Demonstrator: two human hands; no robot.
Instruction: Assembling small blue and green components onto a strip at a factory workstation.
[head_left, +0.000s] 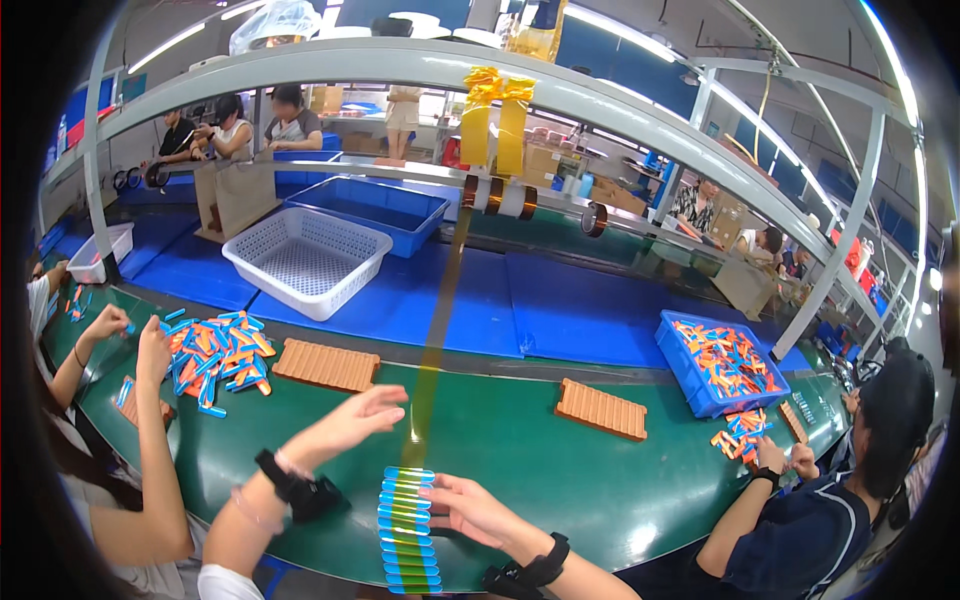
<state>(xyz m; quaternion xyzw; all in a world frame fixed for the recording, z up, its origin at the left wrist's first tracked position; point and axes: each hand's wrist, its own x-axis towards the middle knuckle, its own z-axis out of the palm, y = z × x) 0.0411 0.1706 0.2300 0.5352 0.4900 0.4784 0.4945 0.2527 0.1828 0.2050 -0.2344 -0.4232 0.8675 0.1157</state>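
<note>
A row of short blue strips with rounded ends (392, 515) lies near the table's front edge, side by side. Amber see-through tape (432, 370) runs down from the bar and over the middle of the row. My right hand (475, 512) is at the row's right edge, its fingertips at the upper strips and its fingers apart. Above and left of the row, my left hand (358, 420) hovers with its fingers stretched out, holding nothing. Beyond it rests a brown grooved block (325, 365). Another brown grooved block (602, 409) lies to the right.
Tape rolls (500, 196) hang on a bar across the table. A heap of orange and blue pieces (222, 352) lies left; a blue bin (712, 375) of them stands right. Behind are a white basket (308, 262) and a blue tub (415, 240). Co-workers sit close on both sides.
</note>
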